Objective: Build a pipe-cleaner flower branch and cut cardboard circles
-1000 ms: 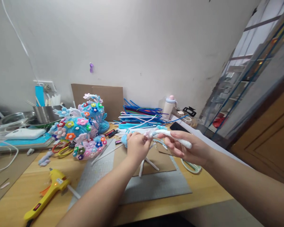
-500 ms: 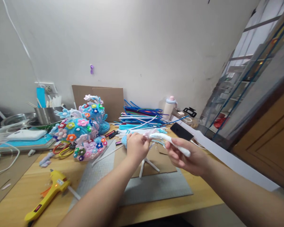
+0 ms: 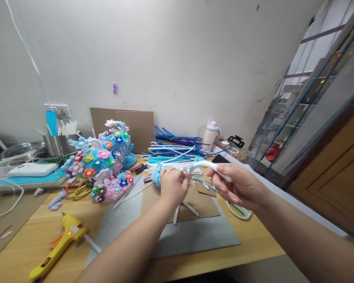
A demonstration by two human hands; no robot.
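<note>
The right hand [image 3: 242, 186] has risen slightly, its grip, like the left hand's [image 3: 172, 184], pinching the fuzzy white pipe-cleaner stem [image 3: 208, 167].

A plain white wall [image 3: 177, 59] fills the back of the room, scuffed in spots, with a small purple bit [image 3: 115, 88] stuck to it and a thin white cable [image 3: 23, 47] running down its left side to a socket [image 3: 59, 109]. A brown cardboard sheet [image 3: 135, 122] leans against the wall. Below stands a light wooden desk [image 3: 26, 239]. On the right, a window [image 3: 318, 78] with dark blue frames lets in soft daylight, showing blurred buildings outside. Further right is a brown wooden panel [image 3: 339, 173], perhaps a door or cabinet. The light is even, without hard shadows.
</note>
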